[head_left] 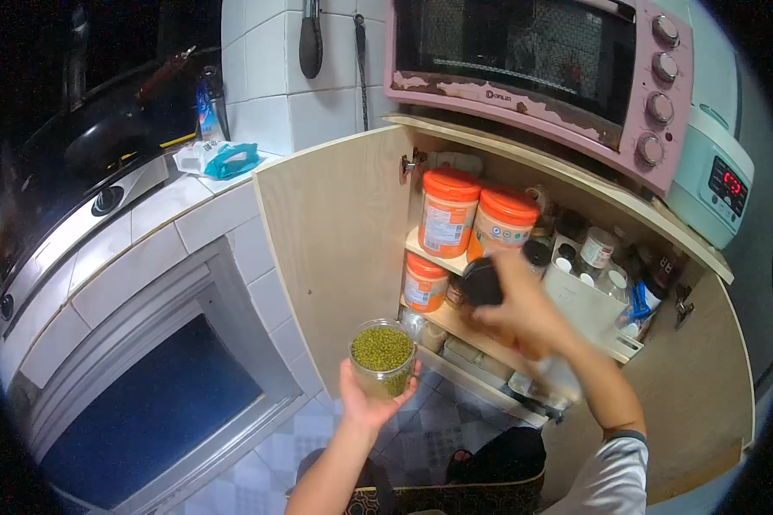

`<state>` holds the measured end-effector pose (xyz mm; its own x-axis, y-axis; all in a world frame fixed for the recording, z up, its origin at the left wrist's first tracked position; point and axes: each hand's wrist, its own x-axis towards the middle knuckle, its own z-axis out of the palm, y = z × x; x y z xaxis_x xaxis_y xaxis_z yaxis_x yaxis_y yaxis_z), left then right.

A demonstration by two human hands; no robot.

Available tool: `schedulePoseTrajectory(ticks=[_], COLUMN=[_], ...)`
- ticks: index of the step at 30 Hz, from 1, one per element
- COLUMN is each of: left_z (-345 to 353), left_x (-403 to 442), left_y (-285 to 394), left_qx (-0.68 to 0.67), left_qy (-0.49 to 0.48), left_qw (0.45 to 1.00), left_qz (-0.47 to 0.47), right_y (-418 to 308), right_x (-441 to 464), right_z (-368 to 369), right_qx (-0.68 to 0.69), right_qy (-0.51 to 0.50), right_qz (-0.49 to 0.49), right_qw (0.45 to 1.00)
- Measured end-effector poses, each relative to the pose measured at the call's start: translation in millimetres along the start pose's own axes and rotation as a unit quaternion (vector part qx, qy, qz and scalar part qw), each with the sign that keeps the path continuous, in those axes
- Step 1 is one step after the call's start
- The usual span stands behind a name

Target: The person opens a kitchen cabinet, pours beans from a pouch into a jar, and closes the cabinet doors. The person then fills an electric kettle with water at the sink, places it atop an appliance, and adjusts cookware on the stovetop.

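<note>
My left hand (376, 395) is wrapped around a clear jar of green mung beans (382, 348), held upright with its mouth uncovered. My right hand (524, 300), slightly smeared by motion, grips a round black lid (482, 281) in front of the cabinet shelves. Jar and lid are apart. Just behind the lid stand two large tubs with orange lids, one tub (447, 215) at the left and another tub (500, 225) beside it. A smaller orange-lidded tub (424, 283) sits on the shelf below.
The cabinet's left door (335, 249) and right door (661, 403) stand open. A white bin (584, 296) holds several bottles and jars. Above are a pink oven (524, 60) and a mint-green appliance (709, 180). A wipes packet (219, 159) lies on the tiled counter near the stove.
</note>
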<state>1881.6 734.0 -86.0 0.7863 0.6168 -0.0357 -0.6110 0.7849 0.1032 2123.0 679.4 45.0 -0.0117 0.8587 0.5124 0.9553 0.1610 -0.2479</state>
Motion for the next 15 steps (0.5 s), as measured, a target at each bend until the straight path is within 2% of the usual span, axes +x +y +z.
schedulePoseTrajectory(ticks=[2,3,5,7,10,12,13,15], left_z=[-1.5,-2.8,0.6,10.6,7.9,6.4,6.2,7.9], left_x=[-0.3,-0.3,-2.2,-5.3,-2.7,-2.0,-2.2,-3.6], left_y=[-1.6,-2.1,-2.7,-6.8,-8.0,-9.2,-9.3,-10.1], left_qx=[0.004,0.012,0.022,0.069,0.087,0.089,0.091,0.104], left_qy=[0.003,0.001,0.0,0.063,0.093,0.083,0.075,0.084], left_qw=[1.0,1.0,1.0,0.995,0.991,0.992,0.993,0.991], left_qz=[-0.006,-0.01,-0.013,0.018,0.034,0.028,0.021,0.023], right_y=[-43.7,-58.6,-80.5,-91.3,-98.3,-102.2,-103.6,-105.2], right_x=[-3.7,-6.0,-3.7,4.1,16.1,24.2,27.0,33.0], right_z=[5.9,9.5,5.6,0.7,-0.2,7.6,11.7,20.4], right_qx=[0.01,-0.025,0.016,0.024,0.092,0.163,0.162,0.11], right_qy=[-0.135,-0.178,-0.18,-0.17,-0.174,-0.23,-0.23,-0.301], right_qz=[-0.086,-0.085,-0.119,-0.133,-0.148,-0.178,-0.179,-0.228], right_qw=[0.987,0.98,0.976,0.976,0.969,0.943,0.943,0.919])
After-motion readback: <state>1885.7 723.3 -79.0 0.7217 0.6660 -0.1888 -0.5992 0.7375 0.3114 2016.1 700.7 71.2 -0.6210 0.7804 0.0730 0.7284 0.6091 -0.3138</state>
